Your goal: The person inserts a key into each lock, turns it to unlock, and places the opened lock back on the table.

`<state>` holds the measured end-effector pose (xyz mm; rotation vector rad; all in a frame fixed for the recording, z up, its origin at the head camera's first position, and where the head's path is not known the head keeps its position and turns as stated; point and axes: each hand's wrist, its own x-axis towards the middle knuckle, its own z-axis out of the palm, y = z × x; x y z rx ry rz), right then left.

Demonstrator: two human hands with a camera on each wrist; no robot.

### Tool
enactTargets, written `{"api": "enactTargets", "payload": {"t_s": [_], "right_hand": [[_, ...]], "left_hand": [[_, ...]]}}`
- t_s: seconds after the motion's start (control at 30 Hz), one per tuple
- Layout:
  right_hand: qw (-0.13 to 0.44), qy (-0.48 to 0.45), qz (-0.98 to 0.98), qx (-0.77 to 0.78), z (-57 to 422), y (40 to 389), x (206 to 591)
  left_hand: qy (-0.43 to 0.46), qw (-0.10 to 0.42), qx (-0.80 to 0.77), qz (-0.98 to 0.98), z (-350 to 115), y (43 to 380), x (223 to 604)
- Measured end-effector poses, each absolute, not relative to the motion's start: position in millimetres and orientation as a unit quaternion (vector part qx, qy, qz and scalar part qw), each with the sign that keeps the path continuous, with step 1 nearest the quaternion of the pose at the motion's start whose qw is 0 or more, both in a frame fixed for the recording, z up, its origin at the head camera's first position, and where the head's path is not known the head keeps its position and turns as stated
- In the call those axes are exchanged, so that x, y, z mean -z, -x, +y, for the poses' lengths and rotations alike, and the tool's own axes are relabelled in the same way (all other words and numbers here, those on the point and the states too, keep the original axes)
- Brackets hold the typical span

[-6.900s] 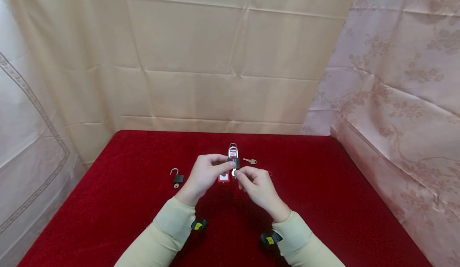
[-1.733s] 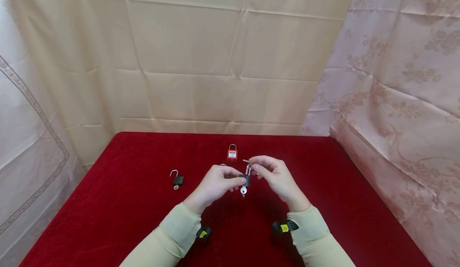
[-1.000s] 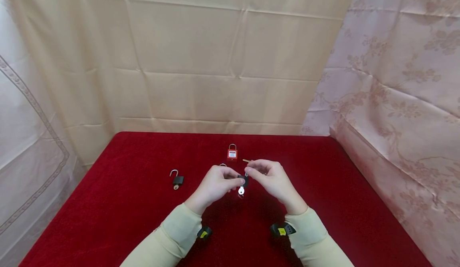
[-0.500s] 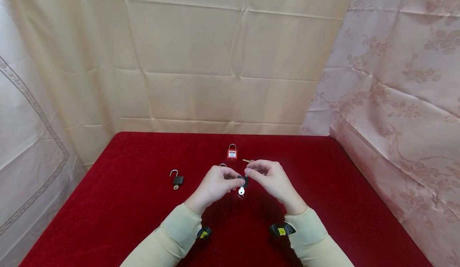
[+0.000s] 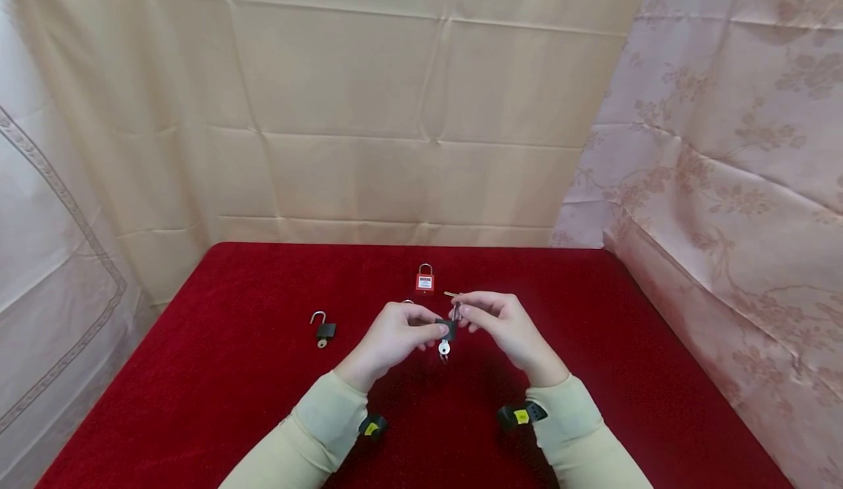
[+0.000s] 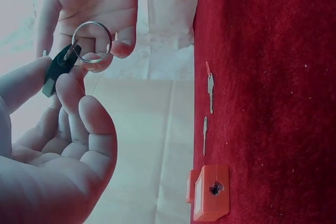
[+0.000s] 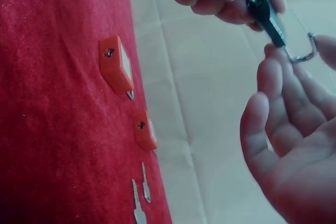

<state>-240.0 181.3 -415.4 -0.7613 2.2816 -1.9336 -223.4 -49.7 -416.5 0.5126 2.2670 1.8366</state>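
Pinching a black padlock (image 5: 451, 328), the left hand (image 5: 395, 334) faces the right hand (image 5: 500, 326), grip unclear, near a red padlock's (image 5: 424, 291) illegible label (image 5: 425, 282).

No words are coming through legibly: the white label (image 5: 425, 282) on the red padlock (image 5: 424, 291) is carrying tiny print, and the black padlock (image 7: 266, 15) is showing blurred pale marks.

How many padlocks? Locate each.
4: black padlock in the left hand, second black padlock left, on the table, red padlock farther back, second red padlock mostly behind that hand in head view.
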Motion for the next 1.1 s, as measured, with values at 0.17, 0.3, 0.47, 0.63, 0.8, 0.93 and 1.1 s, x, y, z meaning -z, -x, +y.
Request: {"api": "enactTargets", "payload": {"t_s": [0.17,0.3,0.47,0.63,0.8,0.93,1.1], "right_hand": [[0.053,0.269,0.680,0.680,187.0,242.7,419.1],[0.073,0.274,0.646,0.708,189.6,243.8,421.2],[0.086,0.272,0.626,0.726,191.0,245.0,423.2],[0.085,0.271,0.628,0.725,191.0,245.0,422.9],[0.079,0.255,0.644,0.717,190.0,243.1,420.0],[0.065,0.240,0.655,0.714,189.5,242.4,417.2],[0.052,0.247,0.639,0.727,190.4,242.9,414.7]], "left_hand": [[-0.172,0.096,-0.638,0.744,-50.1,224.1,414.6],[-0.175,0.102,-0.651,0.732,-50.4,223.9,412.9],[-0.179,0.106,-0.658,0.723,-50.5,223.1,412.0],[-0.181,0.104,-0.659,0.723,-50.2,223.1,412.4],[-0.181,0.101,-0.657,0.725,-50.1,223.7,413.3],[-0.180,0.093,-0.661,0.722,-51.0,224.4,413.7],[-0.181,0.079,-0.660,0.725,-56.1,227.0,411.4]]}}
